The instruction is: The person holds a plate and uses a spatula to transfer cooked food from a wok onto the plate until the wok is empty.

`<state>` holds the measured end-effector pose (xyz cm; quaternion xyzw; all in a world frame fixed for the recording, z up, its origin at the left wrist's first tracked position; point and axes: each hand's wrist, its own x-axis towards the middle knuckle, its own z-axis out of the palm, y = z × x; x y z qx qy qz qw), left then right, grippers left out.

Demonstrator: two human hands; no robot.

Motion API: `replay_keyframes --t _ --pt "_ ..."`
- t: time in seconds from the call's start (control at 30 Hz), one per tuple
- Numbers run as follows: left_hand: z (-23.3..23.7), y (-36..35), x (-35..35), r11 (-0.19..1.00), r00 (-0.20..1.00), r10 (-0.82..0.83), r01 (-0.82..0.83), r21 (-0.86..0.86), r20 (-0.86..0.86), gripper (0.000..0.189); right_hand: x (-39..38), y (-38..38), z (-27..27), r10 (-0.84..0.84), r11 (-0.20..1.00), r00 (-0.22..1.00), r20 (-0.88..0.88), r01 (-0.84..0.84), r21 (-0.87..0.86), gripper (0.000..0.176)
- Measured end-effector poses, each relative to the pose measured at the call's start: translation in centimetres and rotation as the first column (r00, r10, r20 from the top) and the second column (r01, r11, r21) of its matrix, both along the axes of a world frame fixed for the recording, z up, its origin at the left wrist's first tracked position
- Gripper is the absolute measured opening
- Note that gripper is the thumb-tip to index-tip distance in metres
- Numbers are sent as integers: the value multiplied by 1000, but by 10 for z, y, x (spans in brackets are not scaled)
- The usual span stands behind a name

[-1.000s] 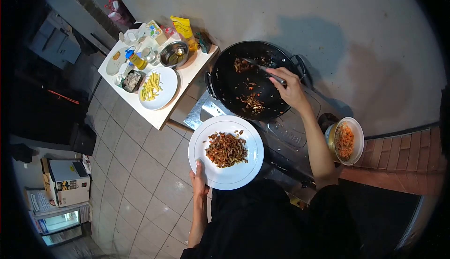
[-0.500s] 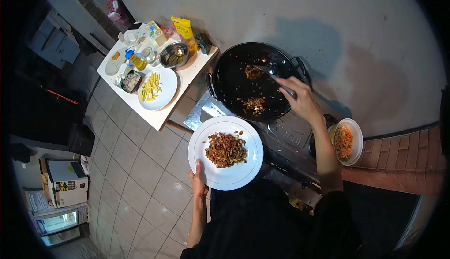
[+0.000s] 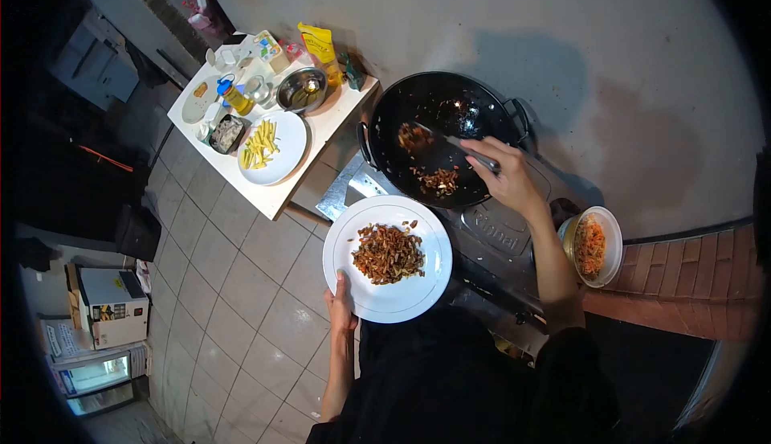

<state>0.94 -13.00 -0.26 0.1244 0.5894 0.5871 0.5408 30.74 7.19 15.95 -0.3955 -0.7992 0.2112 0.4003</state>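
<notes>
My left hand [image 3: 340,306] grips the near left rim of a white plate [image 3: 401,305], thumb on top. A heap of browned, chopped food [image 3: 388,253] lies in the middle of the plate. Over the black wok [image 3: 401,163], my right hand [image 3: 507,172] is closed round the dark handle of a metal spatula [image 3: 468,147]. The spatula's head carries some of the browned food and looks blurred, inside the wok on its left side. A smaller pile of the same food [image 3: 438,181] lies at the wok's near side, close to the plate.
The wok sits on a stove [image 3: 495,225]. At right stands a tub of shredded orange food [image 3: 590,245]. A white table [image 3: 269,199] at left bears a plate of yellow strips [image 3: 261,145], a steel bowl [image 3: 301,90], an oil bottle [image 3: 234,98] and a yellow packet [image 3: 318,45].
My right hand has moved the loaded spatula left and slightly toward me inside the wok. My left hand and the plate stay almost still.
</notes>
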Motion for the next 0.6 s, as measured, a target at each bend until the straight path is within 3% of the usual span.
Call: replay_keyframes --t 0.07,0.17,0.23,0.43,0.6 --pt "7 2 2 1000 999 25 -25 17 20 46 -2 10 -13 -4 1000 999 -34 4 3 26" --pt "11 3 1 1000 999 11 -10 -29 48 43 2 8 -10 -3 991 998 -62 -6 -134 26" --pt "8 1 -2 1000 999 -8 9 -9 42 44 17 -10 3 26 945 994 -103 -59 -323 26" --pt "-2 3 -5 999 998 -47 48 -15 51 44 51 -36 42 124 955 985 117 -87 -283 26" --pt "-1 6 0 998 998 -43 45 -43 45 48 47 -25 37 56 993 997 50 -50 -108 25"
